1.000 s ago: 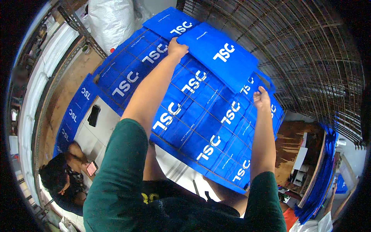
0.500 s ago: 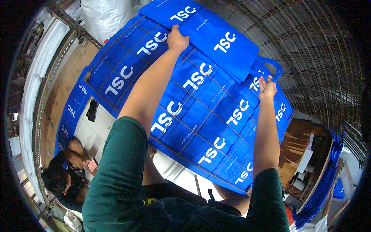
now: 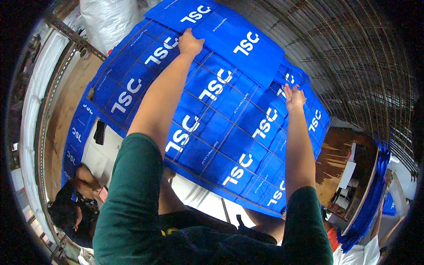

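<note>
Blue fabric bags with white print lie in overlapping rows, and a thin wire rack (image 3: 219, 149) crosses over the lower ones. One flat blue bag (image 3: 260, 59) rests on top of the rack at the far side. My left hand (image 3: 191, 45) is at that bag's near left corner, index finger and thumb spread apart, its other fingers partly hidden. My right hand (image 3: 295, 97) is over the bags near the right edge, fingers stretched out, beside a bag's blue handle (image 3: 304, 78). Another blue bag (image 3: 176, 11) lies to the far left.
Tilted wire racks (image 3: 349, 57) rise at the right. A wooden board (image 3: 333, 154) and a bundle of blue straps (image 3: 375, 185) are below them. A person (image 3: 73, 207) with a phone sits at the lower left. A white sack (image 3: 110, 22) stands at the far left.
The bag handle that stood up in a loop by my right hand now lies lower. My right hand has come slightly away from it. My left hand stays at the bag's corner.
</note>
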Demonstrator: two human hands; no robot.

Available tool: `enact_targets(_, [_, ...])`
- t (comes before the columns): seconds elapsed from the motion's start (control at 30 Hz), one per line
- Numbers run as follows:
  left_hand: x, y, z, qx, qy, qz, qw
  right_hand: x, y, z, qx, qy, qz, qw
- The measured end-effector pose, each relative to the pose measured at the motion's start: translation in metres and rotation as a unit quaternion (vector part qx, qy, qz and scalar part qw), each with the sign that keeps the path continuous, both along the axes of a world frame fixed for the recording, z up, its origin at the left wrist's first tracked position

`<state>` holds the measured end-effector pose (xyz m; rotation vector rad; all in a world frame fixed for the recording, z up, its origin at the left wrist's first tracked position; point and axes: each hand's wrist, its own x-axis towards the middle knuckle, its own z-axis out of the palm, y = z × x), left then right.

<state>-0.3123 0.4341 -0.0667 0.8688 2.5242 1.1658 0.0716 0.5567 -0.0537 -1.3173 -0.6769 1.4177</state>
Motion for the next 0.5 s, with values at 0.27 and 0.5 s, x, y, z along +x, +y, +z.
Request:
enact_targets(0.27, [-0.005,0.004,-0.008,-0.012,-0.055,0.01,0.998,0.007,0.004,-0.018,-0.014,0.017,-0.004,1.0])
enact_targets(0.5, [-0.011,0.003,-0.019,-0.006,-0.055,-0.025,0.998,0.016,0.001,-0.025,-0.048,0.036,0.008,0.998])
